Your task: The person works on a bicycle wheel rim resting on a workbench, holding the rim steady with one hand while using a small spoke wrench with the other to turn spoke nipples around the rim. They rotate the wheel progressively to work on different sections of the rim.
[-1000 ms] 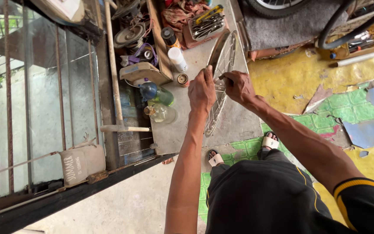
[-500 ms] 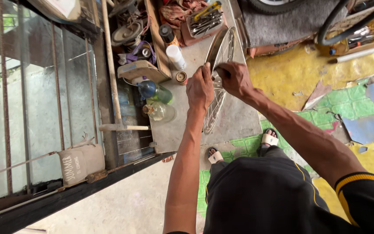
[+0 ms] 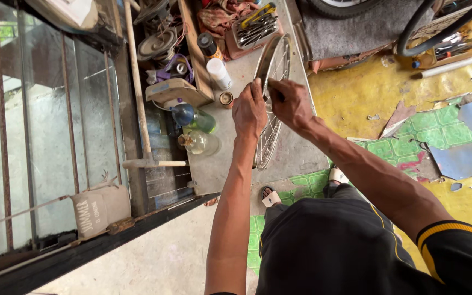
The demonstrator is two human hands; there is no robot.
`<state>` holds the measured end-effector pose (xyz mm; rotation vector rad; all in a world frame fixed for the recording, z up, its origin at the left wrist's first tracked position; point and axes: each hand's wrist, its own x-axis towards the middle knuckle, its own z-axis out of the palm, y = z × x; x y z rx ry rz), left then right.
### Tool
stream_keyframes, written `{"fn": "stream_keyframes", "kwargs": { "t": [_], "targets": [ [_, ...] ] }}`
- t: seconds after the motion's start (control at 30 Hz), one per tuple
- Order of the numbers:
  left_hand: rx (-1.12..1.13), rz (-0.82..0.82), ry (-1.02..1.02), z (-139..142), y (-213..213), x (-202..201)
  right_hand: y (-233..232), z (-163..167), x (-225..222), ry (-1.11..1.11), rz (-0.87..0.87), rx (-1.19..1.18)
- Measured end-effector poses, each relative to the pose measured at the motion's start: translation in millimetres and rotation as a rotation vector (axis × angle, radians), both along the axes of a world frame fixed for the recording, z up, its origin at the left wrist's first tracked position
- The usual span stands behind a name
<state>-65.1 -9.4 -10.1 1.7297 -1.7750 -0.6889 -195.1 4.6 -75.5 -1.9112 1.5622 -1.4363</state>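
Steel spoked wheel (image 3: 271,104) gripped, left hand (image 3: 248,111), right hand (image 3: 291,104) fingers curled

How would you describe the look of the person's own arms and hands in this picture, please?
Both hands are bare, with no gloves: left hand, right hand. The left arm is uncovered as far as the picture shows. The right arm is bare up to a short black sleeve edged with yellow bands. No watch or rings can be made out.

Spoked wheel (image 3: 271,104) stands on the surface (image 3: 296,158), both hands at its rim. Bottles (image 3: 195,128) lie left of it; tool tray (image 3: 255,30) behind.
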Motion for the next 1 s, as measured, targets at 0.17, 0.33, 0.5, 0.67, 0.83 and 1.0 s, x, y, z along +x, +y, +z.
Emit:
{"fn": "stream_keyframes", "kwargs": {
  "t": [0.17, 0.33, 0.5, 0.67, 0.83, 1.0],
  "targets": [
    [0.041, 0.001, 0.042, -2.4, -3.8, 2.2, 5.5, 11.3, 6.1, 0.002, -0.003, -0.002],
    [0.009, 0.004, 0.026, -5.3, -4.0, -2.4, 5.4, 14.3, 6.3, -0.04, -0.01, -0.045],
    [-0.008, 0.006, 0.014, -5.5, -5.0, -0.1, 5.2, 8.7, 6.4, -0.051, 0.054, -0.139],
    [-0.005, 0.002, 0.033, -4.5, -4.4, -1.1, 0.0, -0.1, 8.1, -0.001, 0.038, -0.083],
    [0.051, 0.037, 0.03, -3.9, -5.2, -1.4, -2.3, -2.0, 7.5, 0.056, 0.028, -0.08],
    [-0.032, -0.003, 0.044, -6.2, -8.4, -1.7, -2.4, 0.6, 9.2, -0.036, 0.034, -0.143]
  ]
}}
